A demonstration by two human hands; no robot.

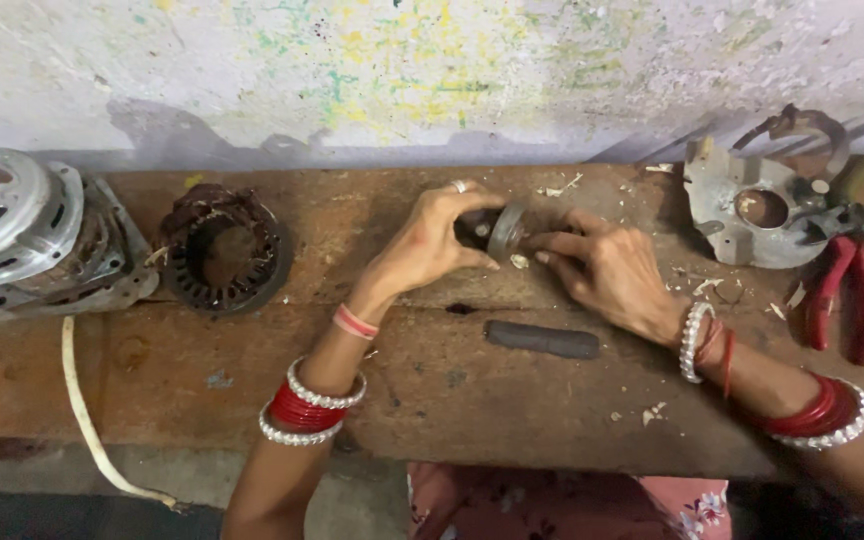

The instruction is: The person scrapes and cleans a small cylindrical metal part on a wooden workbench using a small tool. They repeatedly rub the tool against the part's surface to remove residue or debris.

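Two hands hold a small round metal part on a rough wooden bench.

The left hand curls around the dark back of the part, and the right hand pinches its shiny grey rim with the fingertips. The part sits just above the bench, near the far edge; its middle is hidden by the fingers, so its full shape is hard to tell. A short dark bar lies flat just below the hands. To the left are a ring of dark coiled wire and a silver ribbed motor, cut off by the edge. To the right lie a flat grey plate and red pliers. Pale chips dot the wood.
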